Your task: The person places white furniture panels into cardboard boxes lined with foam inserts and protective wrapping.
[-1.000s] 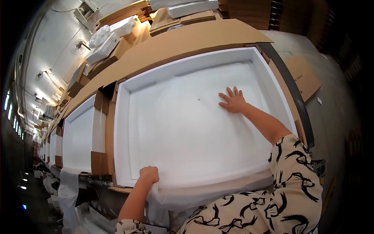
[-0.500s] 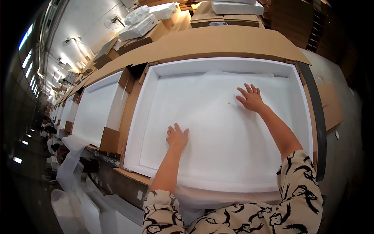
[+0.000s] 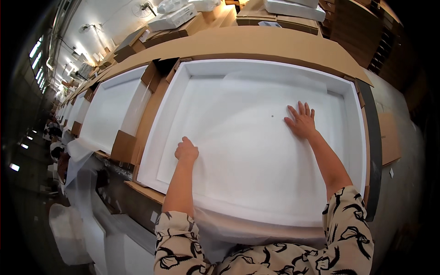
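A thin, translucent white sheet [image 3: 247,165] lies over the inside of a white foam-lined tray [image 3: 151,167] set in an open cardboard box [image 3: 151,126]. Toward the tray's left side, my left hand [image 3: 186,150] rests on the sheet with its fingers mostly curled in. Whether those fingers pinch the sheet is hidden. My right hand [image 3: 301,121] lies on the sheet at the right, fingers spread and holding nothing. A small dark spot [image 3: 272,116] shows just left of it. The sheet's near edge hangs over the tray's front rim.
A second box with a white tray [image 3: 107,110] stands to the left, in a row of similar ones. A raised cardboard flap [image 3: 256,41] borders the far side. Wrapped white packages [image 3: 172,18] sit on cartons behind. Loose white sheeting [image 3: 82,156] hangs at lower left.
My left hand has moved left and its spread fingers have curled in. My right hand has shifted slightly right and remains spread. The sheet's far edge lies differently, and the view has shifted slightly.
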{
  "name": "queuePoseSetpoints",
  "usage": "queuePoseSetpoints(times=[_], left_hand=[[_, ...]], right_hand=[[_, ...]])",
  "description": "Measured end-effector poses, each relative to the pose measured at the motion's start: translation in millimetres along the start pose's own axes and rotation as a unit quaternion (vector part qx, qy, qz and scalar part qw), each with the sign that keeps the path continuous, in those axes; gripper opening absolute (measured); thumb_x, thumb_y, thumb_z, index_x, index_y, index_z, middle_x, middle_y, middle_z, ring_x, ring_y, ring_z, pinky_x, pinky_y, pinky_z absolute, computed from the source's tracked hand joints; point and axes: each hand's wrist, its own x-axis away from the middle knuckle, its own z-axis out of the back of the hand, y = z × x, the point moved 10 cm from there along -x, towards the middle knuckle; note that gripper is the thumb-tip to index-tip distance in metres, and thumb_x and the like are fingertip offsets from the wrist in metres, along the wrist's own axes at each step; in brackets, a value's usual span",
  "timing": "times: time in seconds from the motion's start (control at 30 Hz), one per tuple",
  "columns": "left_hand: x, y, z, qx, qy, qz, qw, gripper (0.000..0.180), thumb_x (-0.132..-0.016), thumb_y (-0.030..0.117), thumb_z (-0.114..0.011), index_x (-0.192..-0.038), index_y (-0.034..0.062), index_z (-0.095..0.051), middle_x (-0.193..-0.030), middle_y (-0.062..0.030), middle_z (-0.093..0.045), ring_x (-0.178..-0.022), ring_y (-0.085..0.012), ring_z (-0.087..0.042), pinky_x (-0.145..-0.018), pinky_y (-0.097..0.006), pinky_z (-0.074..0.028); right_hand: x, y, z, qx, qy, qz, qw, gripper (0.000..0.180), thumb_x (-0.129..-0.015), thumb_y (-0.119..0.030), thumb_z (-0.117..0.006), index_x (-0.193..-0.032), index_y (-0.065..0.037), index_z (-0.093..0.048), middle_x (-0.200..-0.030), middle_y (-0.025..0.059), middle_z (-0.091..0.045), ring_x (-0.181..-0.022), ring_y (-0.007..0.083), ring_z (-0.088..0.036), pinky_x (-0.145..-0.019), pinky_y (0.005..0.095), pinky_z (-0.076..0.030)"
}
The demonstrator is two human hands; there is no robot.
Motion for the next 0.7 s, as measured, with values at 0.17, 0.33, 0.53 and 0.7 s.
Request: queuePoseSetpoints(times=[0.17, 0.33, 0.53, 0.7], left_hand=[[81.3, 81.6, 1.4, -0.137, 0.074, -0.405, 0.901, 0.062, -0.08, 0.038, -0.058, -0.133, 0.0156, -0.033, -0.141, -0.0169, -0.023, -0.129, -0.0316, -0.023, -0.098, -0.047, -0.031], [114.3, 67.0, -29.2, -0.088, -0.16, -0.351, 0.918, 0.062, -0.082, 0.045, -0.055, -0.135, 0.0233, -0.032, -0.143, -0.0135, -0.022, -0.13, -0.0303, -0.023, -0.102, -0.043, -0.029], [198.2, 20.4, 89.1, 0.195, -0.103, -0.36, 0.906, 0.049, -0.084, 0.036, -0.056, -0.123, 0.0062, -0.048, -0.125, -0.0144, -0.048, -0.116, -0.0296, -0.044, -0.097, -0.036, -0.036], [341.0, -196.5, 85.5, 0.479, 0.353, -0.14, 0.792, 0.023, -0.083, 0.009, -0.06, -0.104, 0.0015, -0.058, -0.094, -0.0079, -0.063, -0.088, -0.0162, -0.06, -0.077, -0.027, -0.047]], right_hand=[[-21.3, -57.2, 20.1, 0.031, 0.079, 0.035, 0.996, 0.058, -0.086, -0.057, -0.036, -0.136, -0.029, -0.03, -0.145, 0.0143, -0.017, -0.134, 0.0371, -0.005, -0.105, 0.0537, -0.005], [-47.5, -185.6, 24.6, -0.013, 0.126, 0.174, 0.977, 0.057, -0.084, -0.059, -0.038, -0.134, -0.031, -0.033, -0.145, 0.0144, -0.017, -0.133, 0.0386, -0.007, -0.104, 0.055, -0.006], [-57.7, -194.9, -6.3, 0.121, 0.095, 0.186, 0.97, 0.055, -0.086, -0.056, -0.034, -0.135, -0.031, -0.033, -0.141, 0.0146, -0.028, -0.129, 0.0403, -0.021, -0.099, 0.06, -0.016], [-76.2, -193.6, -17.5, 0.115, -0.063, 0.169, 0.977, 0.058, -0.082, -0.059, -0.041, -0.134, -0.036, -0.03, -0.141, 0.0118, -0.028, -0.126, 0.0397, -0.027, -0.101, 0.0516, -0.023]])
